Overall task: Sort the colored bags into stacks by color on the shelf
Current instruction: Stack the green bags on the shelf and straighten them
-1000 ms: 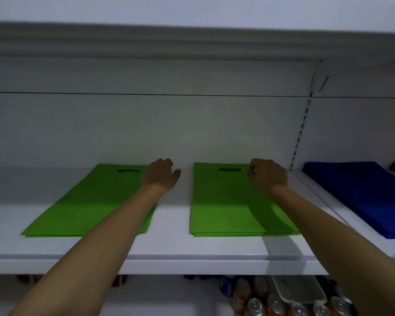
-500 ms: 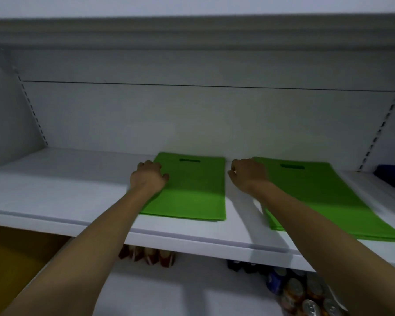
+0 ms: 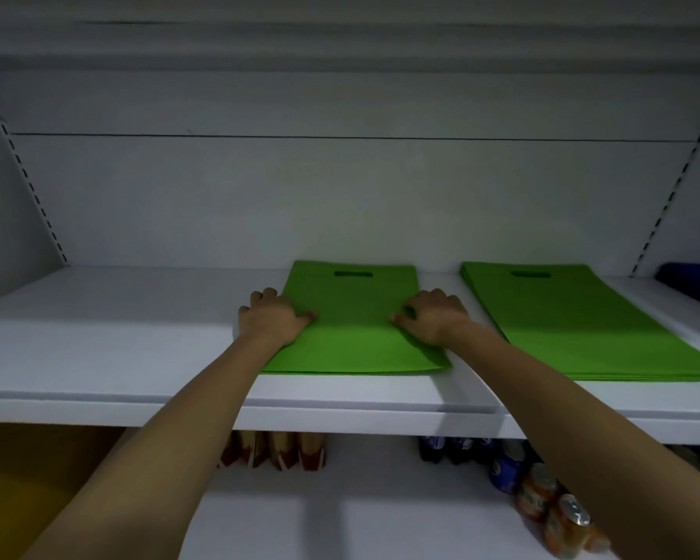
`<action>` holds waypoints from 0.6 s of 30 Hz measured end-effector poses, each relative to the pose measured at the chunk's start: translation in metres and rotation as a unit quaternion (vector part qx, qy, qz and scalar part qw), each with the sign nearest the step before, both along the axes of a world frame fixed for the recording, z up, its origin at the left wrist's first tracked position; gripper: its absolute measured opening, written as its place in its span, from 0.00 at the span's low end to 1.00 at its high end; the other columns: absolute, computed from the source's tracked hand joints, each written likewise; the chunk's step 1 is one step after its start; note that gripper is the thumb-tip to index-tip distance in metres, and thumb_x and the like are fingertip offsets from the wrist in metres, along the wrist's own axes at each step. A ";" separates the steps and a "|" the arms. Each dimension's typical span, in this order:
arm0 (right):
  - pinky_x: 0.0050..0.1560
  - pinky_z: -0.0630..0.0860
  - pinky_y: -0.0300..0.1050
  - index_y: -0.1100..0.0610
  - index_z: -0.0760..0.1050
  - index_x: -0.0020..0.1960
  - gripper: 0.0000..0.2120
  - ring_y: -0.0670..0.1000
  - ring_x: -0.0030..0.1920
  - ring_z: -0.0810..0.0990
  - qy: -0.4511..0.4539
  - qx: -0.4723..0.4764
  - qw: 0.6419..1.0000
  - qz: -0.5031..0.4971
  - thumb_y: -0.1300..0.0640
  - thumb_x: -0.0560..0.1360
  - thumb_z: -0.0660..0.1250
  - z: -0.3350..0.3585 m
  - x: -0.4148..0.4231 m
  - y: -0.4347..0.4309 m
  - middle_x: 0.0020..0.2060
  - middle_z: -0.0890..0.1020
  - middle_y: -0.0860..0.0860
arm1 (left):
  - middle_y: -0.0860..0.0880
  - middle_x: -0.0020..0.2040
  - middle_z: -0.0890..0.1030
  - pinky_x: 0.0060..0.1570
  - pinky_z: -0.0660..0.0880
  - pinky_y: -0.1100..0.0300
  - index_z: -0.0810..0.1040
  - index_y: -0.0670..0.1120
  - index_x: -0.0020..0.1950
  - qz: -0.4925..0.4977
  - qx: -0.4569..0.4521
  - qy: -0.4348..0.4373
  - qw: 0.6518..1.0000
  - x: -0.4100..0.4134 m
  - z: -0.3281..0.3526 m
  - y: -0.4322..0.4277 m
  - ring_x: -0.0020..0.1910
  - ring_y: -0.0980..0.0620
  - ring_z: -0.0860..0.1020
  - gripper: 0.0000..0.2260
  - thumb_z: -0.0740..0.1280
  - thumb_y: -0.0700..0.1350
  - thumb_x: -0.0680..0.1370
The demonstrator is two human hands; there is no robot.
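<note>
- The left hand (image 3: 273, 319) grasps the left edge of the green bag (image 3: 352, 321), thumb on top and fingers curled.
- The right hand (image 3: 435, 317) grasps its right edge the same way.
- The bag lies flat at mid-frame on the white shelf (image 3: 118, 337).
- A second green stack (image 3: 582, 325) lies apart at right.

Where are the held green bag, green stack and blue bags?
held green bag (image 3: 352, 323): head view, middle of its face.
green stack (image 3: 574, 325): head view, top bag's middle.
blue bags (image 3: 696, 284): head view, visible corner.
</note>
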State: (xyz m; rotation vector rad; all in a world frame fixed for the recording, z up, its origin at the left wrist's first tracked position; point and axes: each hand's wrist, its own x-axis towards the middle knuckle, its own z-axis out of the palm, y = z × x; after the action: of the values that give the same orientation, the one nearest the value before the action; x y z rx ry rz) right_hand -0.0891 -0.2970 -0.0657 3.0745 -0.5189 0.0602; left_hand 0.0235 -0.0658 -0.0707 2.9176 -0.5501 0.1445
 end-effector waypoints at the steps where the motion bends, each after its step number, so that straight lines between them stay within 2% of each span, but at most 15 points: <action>1: 0.58 0.67 0.50 0.53 0.75 0.62 0.29 0.58 0.61 0.71 -0.004 -0.007 1.000 0.000 0.33 0.78 0.51 -0.001 0.000 0.001 0.61 0.75 0.56 | 0.43 0.64 0.71 0.59 0.66 0.49 0.74 0.41 0.64 -0.002 0.000 -0.006 1.000 0.000 -0.001 0.000 0.65 0.42 0.66 0.31 0.57 0.66 0.77; 4: 0.55 0.67 0.49 0.53 0.76 0.59 0.27 0.58 0.58 0.72 -0.018 -0.015 1.000 -0.005 0.34 0.78 0.50 -0.004 -0.002 0.004 0.58 0.77 0.56 | 0.42 0.61 0.73 0.57 0.67 0.50 0.73 0.39 0.63 -0.013 -0.009 -0.026 1.000 -0.002 -0.004 -0.002 0.63 0.42 0.68 0.30 0.57 0.65 0.78; 7: 0.55 0.66 0.49 0.53 0.76 0.60 0.27 0.58 0.58 0.72 -0.031 -0.019 0.999 -0.017 0.35 0.79 0.51 -0.005 -0.002 0.009 0.57 0.77 0.57 | 0.41 0.59 0.74 0.55 0.67 0.52 0.74 0.39 0.60 -0.021 -0.006 -0.043 0.999 -0.002 -0.005 -0.001 0.61 0.42 0.69 0.29 0.57 0.64 0.78; 12: 0.57 0.69 0.46 0.51 0.75 0.62 0.21 0.58 0.59 0.74 -0.065 0.007 0.997 -0.040 0.39 0.78 0.58 0.003 0.000 0.018 0.59 0.77 0.56 | 0.42 0.55 0.76 0.52 0.67 0.53 0.77 0.39 0.54 -0.025 -0.004 -0.081 0.996 -0.003 -0.009 -0.001 0.58 0.42 0.71 0.27 0.56 0.63 0.79; 15: 0.52 0.72 0.43 0.53 0.78 0.59 0.17 0.55 0.57 0.77 -0.140 0.144 0.976 -0.078 0.46 0.75 0.67 0.010 0.003 0.021 0.58 0.79 0.54 | 0.42 0.53 0.77 0.50 0.66 0.54 0.77 0.40 0.51 -0.027 -0.013 -0.081 0.996 -0.003 -0.011 -0.001 0.57 0.43 0.71 0.26 0.57 0.62 0.79; 18: 0.53 0.72 0.40 0.57 0.79 0.59 0.17 0.54 0.57 0.78 -0.217 0.282 0.923 -0.148 0.53 0.72 0.72 0.011 0.010 0.019 0.58 0.80 0.54 | 0.42 0.53 0.76 0.49 0.65 0.54 0.77 0.39 0.51 -0.025 -0.037 -0.071 0.996 -0.002 -0.013 -0.002 0.58 0.42 0.71 0.25 0.58 0.62 0.79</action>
State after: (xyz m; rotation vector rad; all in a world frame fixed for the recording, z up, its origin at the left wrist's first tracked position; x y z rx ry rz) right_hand -0.0786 -0.2779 -0.0546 3.4789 -1.2097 0.7202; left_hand 0.0219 -0.0682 -0.0840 2.8340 -0.6262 0.3600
